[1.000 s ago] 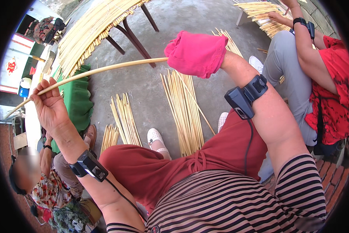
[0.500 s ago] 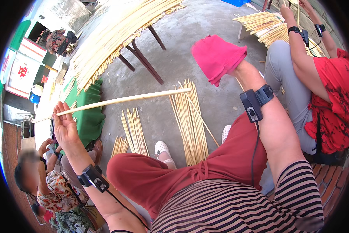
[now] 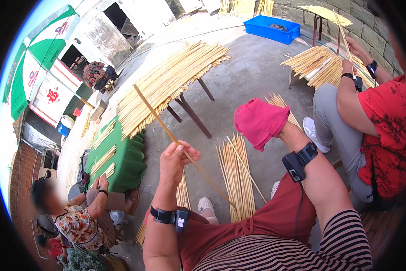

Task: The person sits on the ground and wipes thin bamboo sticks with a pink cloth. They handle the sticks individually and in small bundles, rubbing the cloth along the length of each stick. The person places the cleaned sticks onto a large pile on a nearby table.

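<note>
- My left hand [image 3: 176, 159] is closed around a single long bamboo strip [image 3: 181, 151], gripping it near the middle; the strip runs on a slant from upper left, in front of the laden table, down to lower right, where its end reaches the bundle on the ground. I judge the mid-length grip lets it balance.
- My right hand [image 3: 275, 128] is wrapped in a pink cloth [image 3: 259, 121] and raised clear of the strip, touching nothing else; I cannot tell whether the fingers beneath are open or curled. I judge the cloth is a guard against splinters.
- Directly below both hands, a bundle of strips [image 3: 235, 174] lies roughly parallel on the concrete ground [image 3: 252, 77], just beyond my knees, within easy reach.
- Beyond that, a table [image 3: 191, 113] on dark legs carries a broad layer of strips [image 3: 167, 86], their ends overhanging the edge.
- To the left, a green-covered table [image 3: 121, 158] holds smaller batches; a seated person in floral clothing [image 3: 76, 221] is beside it.
- To the right, a person in a red top [image 3: 383, 122] handles strips at another heaped stack [image 3: 320, 65].
- Far back, a blue crate [image 3: 274, 28] stands on the ground; something dark lies inside, which I cannot identify.
</note>
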`<state>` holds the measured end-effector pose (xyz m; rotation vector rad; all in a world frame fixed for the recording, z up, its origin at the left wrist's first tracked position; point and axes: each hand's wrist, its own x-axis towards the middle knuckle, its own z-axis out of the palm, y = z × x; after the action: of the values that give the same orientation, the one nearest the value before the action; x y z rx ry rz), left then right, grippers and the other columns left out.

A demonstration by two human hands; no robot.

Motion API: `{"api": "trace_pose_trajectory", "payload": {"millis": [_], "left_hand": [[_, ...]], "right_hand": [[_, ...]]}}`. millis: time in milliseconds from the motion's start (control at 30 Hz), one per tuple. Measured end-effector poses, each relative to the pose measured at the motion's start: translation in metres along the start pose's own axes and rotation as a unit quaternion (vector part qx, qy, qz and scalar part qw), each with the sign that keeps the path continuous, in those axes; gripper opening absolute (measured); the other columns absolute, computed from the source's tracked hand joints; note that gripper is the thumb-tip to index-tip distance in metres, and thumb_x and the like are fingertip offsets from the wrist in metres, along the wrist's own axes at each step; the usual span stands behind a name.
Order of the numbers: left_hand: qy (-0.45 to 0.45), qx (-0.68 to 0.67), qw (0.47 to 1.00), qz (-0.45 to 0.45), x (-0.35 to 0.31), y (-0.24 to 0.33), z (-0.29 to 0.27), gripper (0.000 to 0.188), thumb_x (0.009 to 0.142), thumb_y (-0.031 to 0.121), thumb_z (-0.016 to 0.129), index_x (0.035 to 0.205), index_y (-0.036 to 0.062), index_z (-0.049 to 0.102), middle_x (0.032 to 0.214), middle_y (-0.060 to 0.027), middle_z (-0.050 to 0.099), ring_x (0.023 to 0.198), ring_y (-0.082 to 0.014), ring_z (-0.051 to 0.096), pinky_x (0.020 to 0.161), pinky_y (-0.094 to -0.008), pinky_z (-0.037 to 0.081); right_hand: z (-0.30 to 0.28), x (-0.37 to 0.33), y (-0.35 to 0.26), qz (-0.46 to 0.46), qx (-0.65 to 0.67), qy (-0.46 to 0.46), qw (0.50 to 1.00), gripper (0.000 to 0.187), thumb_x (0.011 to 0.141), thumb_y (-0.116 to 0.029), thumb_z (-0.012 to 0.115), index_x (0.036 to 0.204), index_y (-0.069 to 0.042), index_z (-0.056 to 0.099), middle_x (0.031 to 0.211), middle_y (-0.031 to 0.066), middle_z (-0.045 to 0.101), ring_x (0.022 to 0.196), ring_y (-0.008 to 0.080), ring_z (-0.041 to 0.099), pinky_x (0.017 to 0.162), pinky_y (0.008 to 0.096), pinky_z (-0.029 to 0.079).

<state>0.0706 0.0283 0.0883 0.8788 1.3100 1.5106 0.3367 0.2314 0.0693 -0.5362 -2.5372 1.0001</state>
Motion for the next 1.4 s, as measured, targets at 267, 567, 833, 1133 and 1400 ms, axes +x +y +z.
{"api": "trace_pose_trajectory", "payload": {"millis": [267, 567, 833, 1133, 1400], "left_hand": [[-0.059, 0.342, 0.938, 0.025, 0.000, -0.086, 0.067, 0.018, 0.095, 0.009, 0.056, 0.106, -0.0009, 0.065, 0.089, -0.0100, 0.070, 0.081, -0.0206, 0.069, 0.074, -0.0328, 0.056], [0.011, 0.172, 0.971, -0.168, 0.004, -0.135, 0.042, 0.018, 0.098, 0.016, 0.050, 0.105, 0.0040, 0.062, 0.086, -0.0078, 0.068, 0.077, -0.0178, 0.069, 0.068, -0.0291, 0.055], [0.036, 0.281, 0.923, -0.260, 0.061, -0.213, 0.009, 0.016, 0.097, 0.019, 0.053, 0.099, 0.0058, 0.061, 0.079, -0.0042, 0.067, 0.072, -0.0146, 0.068, 0.060, -0.0296, 0.054], [0.116, 0.324, 0.865, -0.365, 0.067, -0.400, -0.040, 0.013, 0.087, 0.014, 0.066, 0.092, 0.0023, 0.068, 0.072, -0.0103, 0.069, 0.061, -0.0212, 0.069, 0.054, -0.0371, 0.056], [0.052, 0.601, 0.796, -0.051, 0.053, -0.425, -0.010, 0.040, 0.085, 0.015, 0.063, 0.123, 0.0058, 0.057, 0.103, -0.0202, 0.066, 0.100, -0.0346, 0.064, 0.085, -0.0446, 0.051]], "right_hand": [[0.045, 0.025, -0.032, -0.252, -0.141, 0.177, 0.941, 0.024, 0.083, -0.033, 0.057, 0.090, -0.010, 0.056, 0.088, 0.0101, 0.064, 0.085, 0.0273, 0.064, 0.075, 0.0381, 0.049], [0.014, 0.006, 0.024, 0.147, 0.430, 0.310, 0.835, 0.031, 0.099, -0.024, 0.049, 0.124, -0.005, 0.051, 0.120, 0.0076, 0.057, 0.113, 0.0180, 0.054, 0.097, 0.0349, 0.045], [-0.005, -0.072, 0.005, -0.014, 0.577, 0.354, 0.736, 0.035, 0.099, -0.024, 0.045, 0.127, -0.003, 0.049, 0.126, 0.0111, 0.055, 0.117, 0.0231, 0.052, 0.103, 0.0398, 0.040], [-0.018, -0.108, -0.021, -0.143, 0.617, 0.307, 0.710, 0.039, 0.100, -0.024, 0.040, 0.130, 0.000, 0.047, 0.132, 0.0150, 0.052, 0.122, 0.0288, 0.049, 0.109, 0.0454, 0.035], [-0.045, -0.136, -0.009, -0.068, 0.679, 0.274, 0.678, 0.042, 0.100, -0.023, 0.038, 0.133, 0.002, 0.043, 0.136, 0.0158, 0.047, 0.125, 0.0297, 0.045, 0.111, 0.0463, 0.031]]}}
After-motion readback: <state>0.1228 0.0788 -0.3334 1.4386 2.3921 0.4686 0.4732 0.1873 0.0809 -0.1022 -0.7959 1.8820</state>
